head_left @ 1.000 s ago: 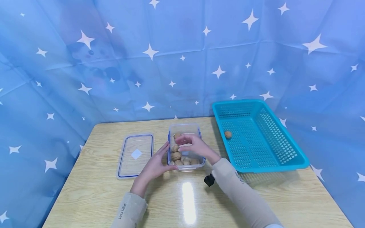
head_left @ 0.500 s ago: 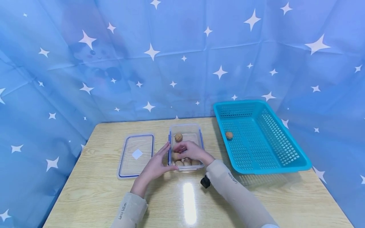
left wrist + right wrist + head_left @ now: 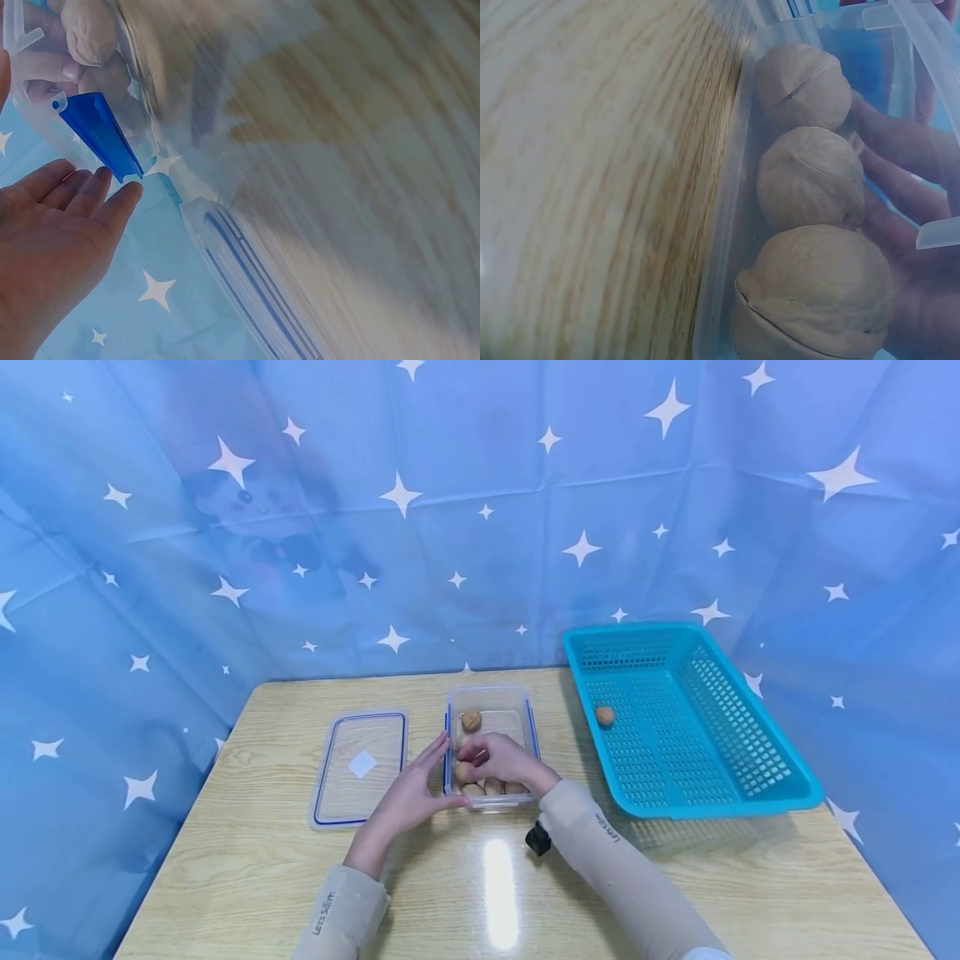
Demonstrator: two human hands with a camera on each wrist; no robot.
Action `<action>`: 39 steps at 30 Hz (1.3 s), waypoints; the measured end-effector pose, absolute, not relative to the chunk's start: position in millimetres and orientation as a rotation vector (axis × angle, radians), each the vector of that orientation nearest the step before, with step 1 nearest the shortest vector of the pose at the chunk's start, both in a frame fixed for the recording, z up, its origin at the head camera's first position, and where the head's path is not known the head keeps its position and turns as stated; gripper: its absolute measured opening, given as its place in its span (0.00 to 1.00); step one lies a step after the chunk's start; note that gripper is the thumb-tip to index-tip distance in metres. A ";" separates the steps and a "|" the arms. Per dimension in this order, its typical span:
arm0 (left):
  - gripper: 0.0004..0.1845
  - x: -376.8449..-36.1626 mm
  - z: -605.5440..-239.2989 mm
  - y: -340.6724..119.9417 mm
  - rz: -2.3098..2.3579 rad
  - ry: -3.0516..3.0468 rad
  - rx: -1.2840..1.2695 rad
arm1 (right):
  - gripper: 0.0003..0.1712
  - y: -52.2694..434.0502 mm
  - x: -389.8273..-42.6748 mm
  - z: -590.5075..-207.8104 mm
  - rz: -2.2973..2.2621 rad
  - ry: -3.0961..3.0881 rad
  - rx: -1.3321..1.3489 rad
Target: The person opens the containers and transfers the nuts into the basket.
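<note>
A clear plastic food container point(image 3: 491, 697) with blue trim stands on the table, several walnuts point(image 3: 492, 787) along its near end. One walnut point(image 3: 471, 721) lies farther back in it. Inside the container, my right hand point(image 3: 508, 760) pinches a walnut point(image 3: 464, 772) at the left side between thumb and fingers; the fingers show through the wall point(image 3: 904, 184) in the right wrist view. My left hand point(image 3: 408, 797) rests against the container's left side, fingers extended and thumb at the near corner. Its fingertips are by the blue side latch point(image 3: 101, 135) in the left wrist view.
A clear lid point(image 3: 360, 768) with a blue seal lies left of the container. At the right stands a turquoise perforated basket point(image 3: 693, 735) with one walnut point(image 3: 604, 716) in it. A starry blue curtain point(image 3: 480, 560) hangs behind the wooden table point(image 3: 420, 893).
My right hand has moved from over the back walnut toward the near left of the container, fingers curling around a walnut there. The back walnut is uncovered. My left hand stays in place.
</note>
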State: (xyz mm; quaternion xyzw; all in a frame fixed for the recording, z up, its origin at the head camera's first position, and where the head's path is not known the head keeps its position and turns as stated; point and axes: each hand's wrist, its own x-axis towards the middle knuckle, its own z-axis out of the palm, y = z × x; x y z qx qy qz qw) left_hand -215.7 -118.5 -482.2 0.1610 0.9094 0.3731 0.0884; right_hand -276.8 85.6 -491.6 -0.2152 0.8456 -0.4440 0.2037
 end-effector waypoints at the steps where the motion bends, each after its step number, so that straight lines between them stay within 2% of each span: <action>1: 0.56 -215.9 -482.1 -118.6 1.110 2.707 0.481 | 0.19 85.5 -276.6 -491.2 -1.233 2.365 -0.598; 10: 0.56 -216.2 -482.8 -119.2 1.097 2.713 0.484 | 0.15 85.0 -275.3 -489.7 -1.226 2.390 -0.596; 27: 0.56 -216.5 -483.6 -119.3 1.094 2.725 0.514 | 0.17 86.9 -272.6 -481.6 -1.326 2.386 -0.488; 39: 0.57 -215.9 -483.4 -118.9 1.098 2.720 0.491 | 0.18 96.0 -270.0 -462.1 -1.358 2.418 -0.544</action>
